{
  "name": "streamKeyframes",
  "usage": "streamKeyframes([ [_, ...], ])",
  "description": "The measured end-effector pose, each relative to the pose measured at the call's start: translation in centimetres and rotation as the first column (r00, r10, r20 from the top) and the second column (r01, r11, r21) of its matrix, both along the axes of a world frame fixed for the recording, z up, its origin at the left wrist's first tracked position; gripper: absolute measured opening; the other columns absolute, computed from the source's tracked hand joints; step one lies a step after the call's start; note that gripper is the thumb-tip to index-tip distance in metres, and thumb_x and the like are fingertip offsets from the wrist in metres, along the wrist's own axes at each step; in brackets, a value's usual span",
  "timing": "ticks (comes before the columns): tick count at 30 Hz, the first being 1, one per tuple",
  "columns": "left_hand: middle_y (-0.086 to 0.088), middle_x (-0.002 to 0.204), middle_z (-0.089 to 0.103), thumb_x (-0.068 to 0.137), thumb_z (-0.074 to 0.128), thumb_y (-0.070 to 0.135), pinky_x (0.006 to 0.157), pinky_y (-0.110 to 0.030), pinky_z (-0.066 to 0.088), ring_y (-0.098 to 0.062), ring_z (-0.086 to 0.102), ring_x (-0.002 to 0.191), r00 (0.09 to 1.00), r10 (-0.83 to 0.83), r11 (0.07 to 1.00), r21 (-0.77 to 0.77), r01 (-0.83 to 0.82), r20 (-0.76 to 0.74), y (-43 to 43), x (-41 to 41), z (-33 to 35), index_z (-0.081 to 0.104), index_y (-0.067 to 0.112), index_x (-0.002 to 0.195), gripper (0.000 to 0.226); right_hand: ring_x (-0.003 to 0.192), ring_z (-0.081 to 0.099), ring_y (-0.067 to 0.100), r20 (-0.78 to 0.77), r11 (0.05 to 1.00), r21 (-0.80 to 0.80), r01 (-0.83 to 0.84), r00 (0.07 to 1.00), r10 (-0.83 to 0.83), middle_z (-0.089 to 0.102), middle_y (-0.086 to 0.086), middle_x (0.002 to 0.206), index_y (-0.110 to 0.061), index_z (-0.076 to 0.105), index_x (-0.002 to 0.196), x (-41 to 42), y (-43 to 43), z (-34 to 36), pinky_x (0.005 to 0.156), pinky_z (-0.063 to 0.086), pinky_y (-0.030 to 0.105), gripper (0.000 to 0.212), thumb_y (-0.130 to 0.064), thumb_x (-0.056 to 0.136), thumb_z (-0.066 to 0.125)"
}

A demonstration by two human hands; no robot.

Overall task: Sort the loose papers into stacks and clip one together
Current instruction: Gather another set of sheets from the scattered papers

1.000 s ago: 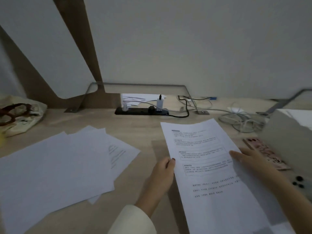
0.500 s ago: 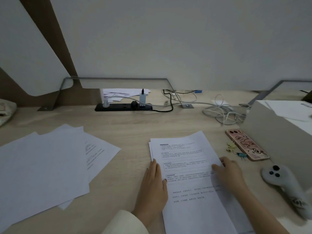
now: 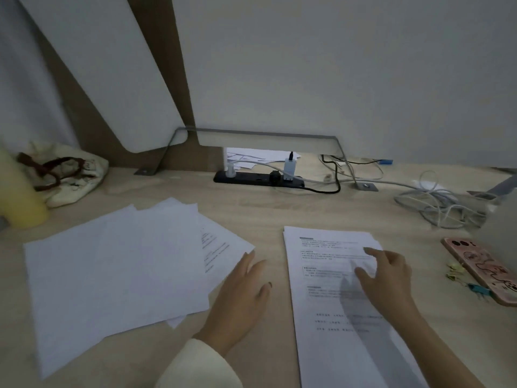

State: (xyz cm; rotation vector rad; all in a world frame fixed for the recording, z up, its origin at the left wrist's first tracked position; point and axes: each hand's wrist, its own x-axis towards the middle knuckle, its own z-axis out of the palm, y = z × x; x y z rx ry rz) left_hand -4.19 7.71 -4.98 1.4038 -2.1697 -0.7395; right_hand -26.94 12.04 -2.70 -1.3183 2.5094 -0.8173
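Observation:
A squared stack of printed sheets (image 3: 330, 289) lies flat on the wooden desk, right of centre. My right hand (image 3: 387, 278) rests on its upper right part with fingers spread and relaxed. My left hand (image 3: 242, 295) hovers open over the bare desk between the two piles, its fingertips at the right corner of the loose fanned papers (image 3: 117, 264) on the left. Small binder clips, yellow (image 3: 454, 271) and teal (image 3: 479, 289), lie beside a phone at the right.
A pink phone (image 3: 481, 268) lies at the right edge. A black power strip (image 3: 257, 179) and tangled cables (image 3: 436, 203) run along the back. At the far left are a cloth bag (image 3: 70, 175) and a yellow object (image 3: 19, 194).
The printed stack was lowered flat onto the desk. My left hand left its edge and moved left toward the loose papers. My right hand stayed on the stack. The view swung left.

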Motion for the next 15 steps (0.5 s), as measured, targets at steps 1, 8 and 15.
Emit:
streamKeyframes([
  [1,0.012,0.157,0.002,0.097,0.034,0.034,0.113,-0.020,0.005,-0.005,0.000,0.144,0.999,0.051,0.998,-0.031,-0.050,0.020,-0.2,1.8,0.1,0.024,0.026,0.144,0.049,0.129,0.029,0.034,0.001,0.996,-0.026,-0.082,0.997,0.082,0.036,0.020,0.139,-0.011,0.047,0.132,1.6,-0.8,0.3,0.106,0.021,0.034,0.045,-0.015,0.088,0.058],
  [8,0.006,0.158,-0.005,0.079,0.036,0.069,0.118,-0.035,-0.003,-0.012,-0.011,0.145,0.900,0.372,0.927,-0.041,-0.372,0.226,-0.6,15.2,-0.9,0.012,0.028,0.147,0.083,0.132,0.036,0.020,0.706,0.848,-0.046,-0.528,0.583,0.402,0.038,0.001,0.145,-0.024,0.046,0.134,15.2,-5.4,2.1,0.101,0.032,0.030,0.044,-0.020,0.091,0.052],
  [15,-0.007,0.155,-0.025,0.020,-0.020,0.094,0.117,-0.042,-0.011,-0.021,-0.024,0.142,0.824,0.340,0.915,0.043,-0.401,0.453,0.7,20.1,-2.2,-0.012,0.024,0.147,0.145,0.066,0.043,0.018,0.893,0.912,0.052,-0.406,0.429,0.140,0.041,0.001,0.077,-0.015,0.045,0.067,21.5,-9.5,0.6,0.057,0.037,0.026,0.025,-0.001,0.085,0.056],
])
